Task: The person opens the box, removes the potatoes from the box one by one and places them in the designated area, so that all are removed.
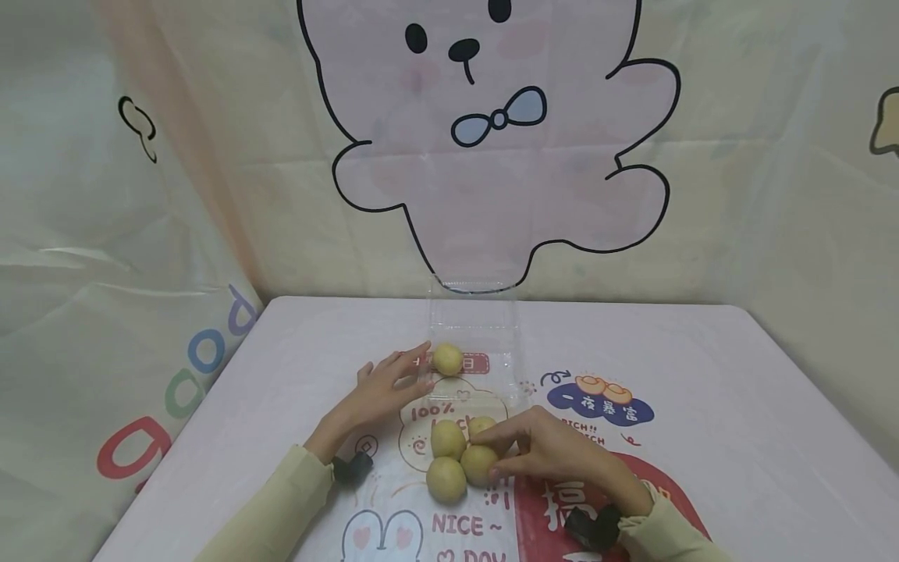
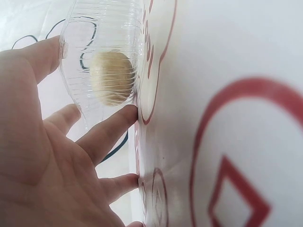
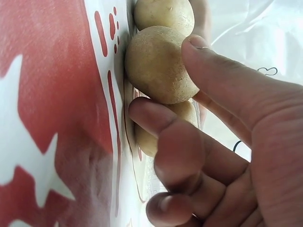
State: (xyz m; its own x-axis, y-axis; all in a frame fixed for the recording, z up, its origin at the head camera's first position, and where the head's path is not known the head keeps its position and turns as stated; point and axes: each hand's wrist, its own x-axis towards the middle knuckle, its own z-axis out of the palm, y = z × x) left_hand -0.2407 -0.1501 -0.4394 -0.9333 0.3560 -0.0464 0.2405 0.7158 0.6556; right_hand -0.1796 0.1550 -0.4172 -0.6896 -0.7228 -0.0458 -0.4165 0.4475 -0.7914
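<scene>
On the white table, a clear plastic box (image 1: 511, 382) with its lid raised holds one round yellow fruit (image 1: 447, 359). My left hand (image 1: 386, 390) rests at the box's left side with fingers spread; in the left wrist view, fingertips touch the clear wall (image 2: 71, 94). My right hand (image 1: 555, 449) pinches another round yellow fruit (image 1: 479, 466) between thumb and fingers, right among the group in front of the box. Beside it sit a fruit (image 1: 446, 480) at the front, one (image 1: 447, 439) at the left, and one (image 1: 481, 426) behind, partly hidden by my fingers.
The tabletop (image 1: 730, 390) bears printed drawings and lettering, with a red patch under my right forearm. Behind the far edge hangs a curtain (image 1: 702, 234) with a large cartoon bear. Another curtain (image 1: 105, 312) runs along the left side. Each wrist wears a black camera strap (image 1: 353, 468).
</scene>
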